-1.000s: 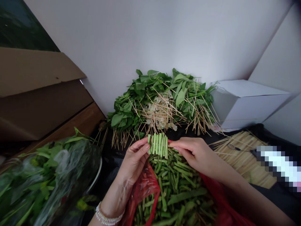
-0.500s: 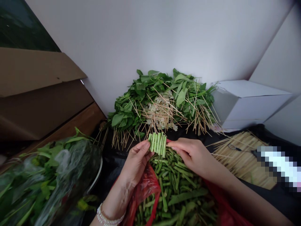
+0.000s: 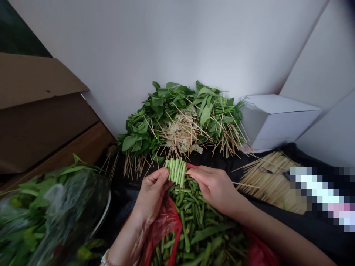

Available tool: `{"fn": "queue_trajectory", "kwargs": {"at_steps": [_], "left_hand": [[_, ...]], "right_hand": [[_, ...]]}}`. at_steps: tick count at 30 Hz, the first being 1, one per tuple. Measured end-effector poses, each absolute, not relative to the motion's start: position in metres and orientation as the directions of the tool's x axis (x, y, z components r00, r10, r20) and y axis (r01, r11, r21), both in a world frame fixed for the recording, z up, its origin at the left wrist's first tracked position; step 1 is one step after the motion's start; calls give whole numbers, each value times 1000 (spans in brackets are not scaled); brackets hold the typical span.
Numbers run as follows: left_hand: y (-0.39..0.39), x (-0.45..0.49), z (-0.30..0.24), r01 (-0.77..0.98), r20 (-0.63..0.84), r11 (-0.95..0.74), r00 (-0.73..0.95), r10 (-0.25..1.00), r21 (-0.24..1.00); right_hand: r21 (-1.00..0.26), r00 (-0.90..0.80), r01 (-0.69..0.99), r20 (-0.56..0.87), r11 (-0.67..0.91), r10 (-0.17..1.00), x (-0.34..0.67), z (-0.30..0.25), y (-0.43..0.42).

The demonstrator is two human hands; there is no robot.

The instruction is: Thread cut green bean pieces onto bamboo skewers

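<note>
2 hands meet just above the far edge of the red bag [image 3: 166, 225], and between them is a bean row [image 3: 175, 170]: about 7 short pale-green pieces packed side by side and standing nearly upright. The left hand [image 3: 151, 194] has its thumb and fingers closed on the left end of the row, pinching it from that side. The right hand [image 3: 215, 186] pinches the right end with thumb and forefinger, its other fingers curled under, and it seems to be closed on a thin skewer [image 3: 245, 184] whose bare end sticks out past the knuckles, to the right of the bag. Whether the skewer runs through every piece I cannot tell, as the fingers hide the ends. By the look of it, the pieces are being pressed together along the stick. A further piece would need the point held steady and met at the piece's middle, or it may split. The bag lies open beneath the hands, full of cut beans [image 3: 199, 225]. Behind it, against the wall, is a heap of leafy skewers [image 3: 177, 125]. To the right of the bag lies a bundle of bare sticks [image 3: 273, 181], with a white box [image 3: 277, 120] beyond. Left of the bag sit bagged greens [image 3: 50, 210].
</note>
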State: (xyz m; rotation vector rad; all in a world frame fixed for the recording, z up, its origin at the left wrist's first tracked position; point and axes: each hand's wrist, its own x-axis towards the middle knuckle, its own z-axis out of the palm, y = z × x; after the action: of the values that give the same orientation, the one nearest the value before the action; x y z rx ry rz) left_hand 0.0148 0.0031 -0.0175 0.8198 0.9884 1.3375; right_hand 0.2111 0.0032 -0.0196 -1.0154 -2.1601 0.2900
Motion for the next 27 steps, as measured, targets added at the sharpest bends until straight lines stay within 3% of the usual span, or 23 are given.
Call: {"fn": "queue_trajectory", "kwargs": {"at_steps": [19, 22, 27], "left_hand": [[-1, 20, -15, -355, -62, 54, -13, 998, 933], [-4, 23, -14, -334, -64, 68, 22, 998, 940], [2, 17, -14, -436, -33, -24, -122, 992, 900]], "right_hand": [[-460, -411, 570, 559, 681, 720, 204, -23, 3], [-454, -444, 581, 519, 675, 731, 205, -19, 4], [-384, -520, 648, 407, 657, 751, 237, 6, 6]]}}
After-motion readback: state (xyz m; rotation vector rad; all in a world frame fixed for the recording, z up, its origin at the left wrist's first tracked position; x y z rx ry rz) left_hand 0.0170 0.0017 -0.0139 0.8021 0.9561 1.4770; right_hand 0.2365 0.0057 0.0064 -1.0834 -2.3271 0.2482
